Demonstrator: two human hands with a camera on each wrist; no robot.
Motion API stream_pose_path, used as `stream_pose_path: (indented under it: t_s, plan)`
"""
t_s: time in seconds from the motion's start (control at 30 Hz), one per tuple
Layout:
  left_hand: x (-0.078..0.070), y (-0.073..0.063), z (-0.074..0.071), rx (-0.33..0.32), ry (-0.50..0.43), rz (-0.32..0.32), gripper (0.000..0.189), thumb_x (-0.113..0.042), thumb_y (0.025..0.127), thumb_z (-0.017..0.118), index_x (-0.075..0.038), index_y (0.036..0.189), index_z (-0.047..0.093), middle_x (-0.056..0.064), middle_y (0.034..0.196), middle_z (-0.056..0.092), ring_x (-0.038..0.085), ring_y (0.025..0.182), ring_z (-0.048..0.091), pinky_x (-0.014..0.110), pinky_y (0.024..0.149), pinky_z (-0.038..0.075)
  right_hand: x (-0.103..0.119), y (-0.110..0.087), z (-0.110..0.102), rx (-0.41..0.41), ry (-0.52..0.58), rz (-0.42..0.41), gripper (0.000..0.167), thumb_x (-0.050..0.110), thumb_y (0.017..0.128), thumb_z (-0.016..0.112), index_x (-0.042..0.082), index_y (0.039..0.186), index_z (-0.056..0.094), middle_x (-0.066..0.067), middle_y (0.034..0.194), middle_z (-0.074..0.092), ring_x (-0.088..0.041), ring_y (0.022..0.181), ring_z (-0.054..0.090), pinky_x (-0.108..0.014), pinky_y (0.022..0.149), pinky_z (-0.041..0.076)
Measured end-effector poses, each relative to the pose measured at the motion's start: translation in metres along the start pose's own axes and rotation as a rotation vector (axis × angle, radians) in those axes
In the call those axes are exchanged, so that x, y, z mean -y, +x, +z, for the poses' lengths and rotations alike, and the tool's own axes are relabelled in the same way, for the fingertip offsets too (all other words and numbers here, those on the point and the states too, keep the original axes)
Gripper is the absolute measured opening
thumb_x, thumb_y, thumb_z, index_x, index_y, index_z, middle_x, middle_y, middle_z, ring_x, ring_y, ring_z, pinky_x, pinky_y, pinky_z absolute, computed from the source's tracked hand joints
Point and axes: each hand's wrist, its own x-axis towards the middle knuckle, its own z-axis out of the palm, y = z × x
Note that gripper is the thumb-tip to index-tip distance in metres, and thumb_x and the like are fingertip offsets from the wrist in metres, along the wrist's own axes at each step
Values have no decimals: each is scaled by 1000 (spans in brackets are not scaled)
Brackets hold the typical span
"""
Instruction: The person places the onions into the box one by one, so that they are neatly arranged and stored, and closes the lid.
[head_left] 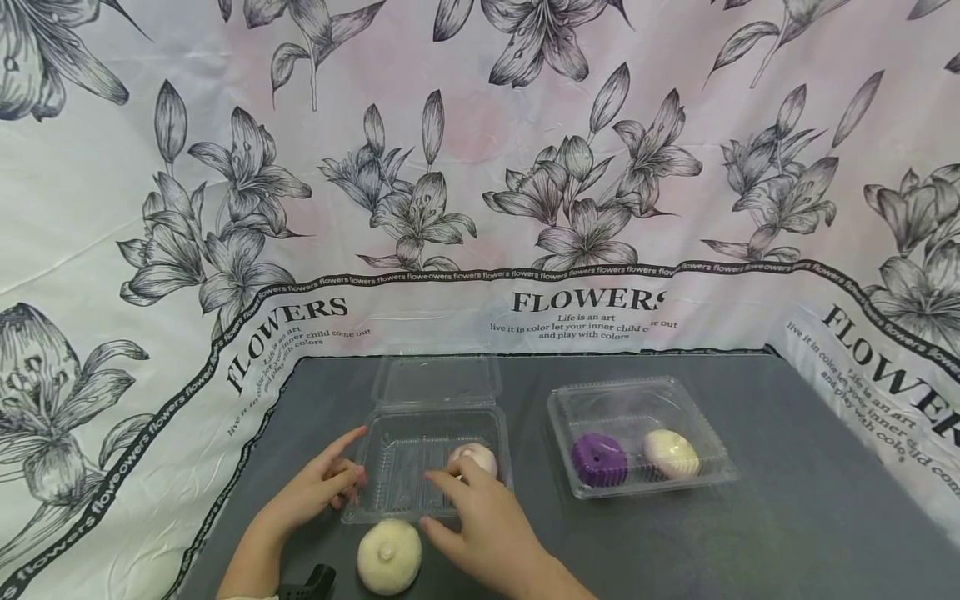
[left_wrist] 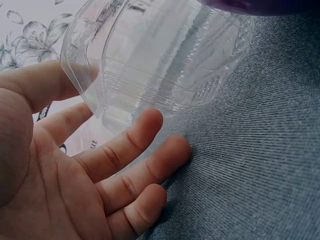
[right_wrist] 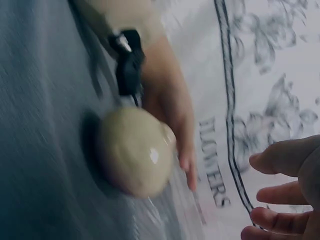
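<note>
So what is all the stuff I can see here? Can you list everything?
open clear plastic box: 1, see-through, near middle of the table, lid tipped back
pale pink-white bun: 1, inside the open box, right end
cream bun: 1, on the table in front of the open box
closed clear plastic box: 1, see-through, to the right of the open one
purple bun: 1, inside the closed box, left side
cream-and-pink bun: 1, inside the closed box, right side
grey table: 1
flower-print cloth: white with black lilies, behind and beside the table
left hand: 1, fingers straight, at the open box's left edge
right hand: 1, fingers relaxed, over the open box's front right
</note>
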Motion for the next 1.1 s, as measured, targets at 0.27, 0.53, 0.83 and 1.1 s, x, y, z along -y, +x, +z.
stream_pose_path:
  t_s: [0.27, 0.53, 0.83, 1.1]
  plan:
    - [2, -2, 0, 6, -13, 23, 72, -21, 107, 57, -6, 164, 14, 16, 99, 66, 24, 80, 65, 31, 64, 51, 15, -13, 26, 171, -110, -137, 56, 46, 87, 80, 6, 125, 70, -3, 106, 62, 5, 76, 51, -7, 68, 44]
    - [3, -1, 1, -8, 20, 5, 70, -24, 108, 56, -12, 165, 17, 16, 100, 67, 26, 81, 65, 33, 67, 52, 27, -20, 46, 286, -268, 14, 63, 62, 87, 69, 20, 134, 68, 3, 86, 54, 3, 55, 41, -10, 52, 44]
    - [3, -1, 1, -7, 15, -5, 72, -24, 107, 57, -12, 165, 16, 15, 99, 67, 25, 80, 63, 34, 66, 52, 32, -24, 60, 363, -220, 165, 65, 67, 88, 61, 20, 132, 48, -1, 73, 55, -7, 47, 49, -17, 45, 45]
    - [3, 0, 0, -1, 10, 14, 71, -24, 108, 56, -12, 165, 16, 16, 98, 66, 25, 79, 63, 33, 66, 52, 25, -23, 69, 331, -146, 175, 67, 63, 89, 65, 16, 133, 46, -3, 76, 55, -6, 49, 46, -16, 45, 41]
